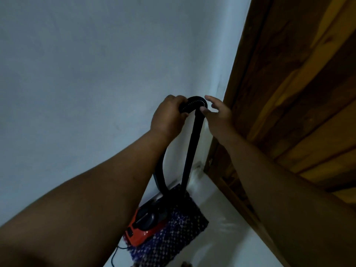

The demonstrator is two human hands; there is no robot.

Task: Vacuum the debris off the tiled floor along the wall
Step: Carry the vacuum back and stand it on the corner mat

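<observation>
The red vacuum (143, 226) sits on a dark patterned mat (173, 230) at the foot of the pale wall (86, 64), on the white floor (221, 218). Its black hose (193, 102) arches up beside a straight black tube (192, 147). The left hand (167, 118) grips the hose bend. The right hand (217, 114) is spread, thumb seemingly touching the tube top. A wooden door (298, 93) stands right.

Dim room, pale bluish wall (86, 74), brown wooden door (298, 83) at right, white floor (227, 237), dark patterned mat (173, 237)
</observation>
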